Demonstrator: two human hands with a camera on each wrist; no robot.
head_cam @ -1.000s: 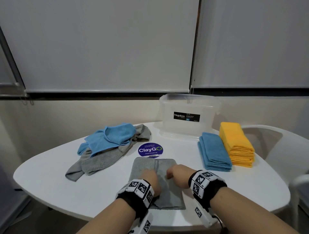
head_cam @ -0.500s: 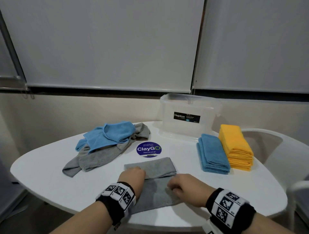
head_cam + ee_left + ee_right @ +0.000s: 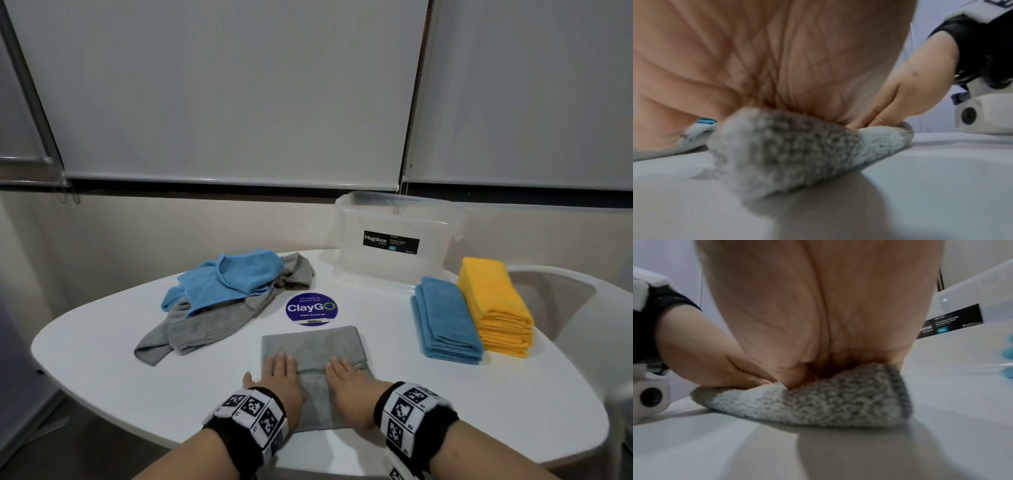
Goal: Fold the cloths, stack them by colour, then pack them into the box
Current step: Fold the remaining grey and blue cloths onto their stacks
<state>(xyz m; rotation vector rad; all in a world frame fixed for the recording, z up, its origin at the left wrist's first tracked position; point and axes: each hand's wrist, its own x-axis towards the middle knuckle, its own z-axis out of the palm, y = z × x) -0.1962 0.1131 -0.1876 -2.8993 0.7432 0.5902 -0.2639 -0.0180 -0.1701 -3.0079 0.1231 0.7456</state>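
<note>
A folded grey cloth (image 3: 313, 353) lies flat on the white table (image 3: 102, 359) in front of me. My left hand (image 3: 281, 371) presses flat on its left side and my right hand (image 3: 344, 375) presses flat on its right side, fingers straight. In the wrist views the cloth's near edge (image 3: 789, 152) (image 3: 818, 404) bulges under each palm. A folded blue stack (image 3: 445, 322) and a folded yellow stack (image 3: 496, 308) sit at the right. A loose blue cloth (image 3: 233, 277) lies on crumpled grey cloths (image 3: 205, 329) at the left. The clear plastic box (image 3: 394, 243) stands at the back.
A round purple ClayGO sticker (image 3: 311, 308) is on the table just beyond the grey cloth. A white chair (image 3: 582, 308) stands at the right edge. Window blinds and a wall close off the back.
The grey cloth's near part has been folded over, leaving a shorter rectangle. Both hands went from gripping its edge to lying flat on top of it.
</note>
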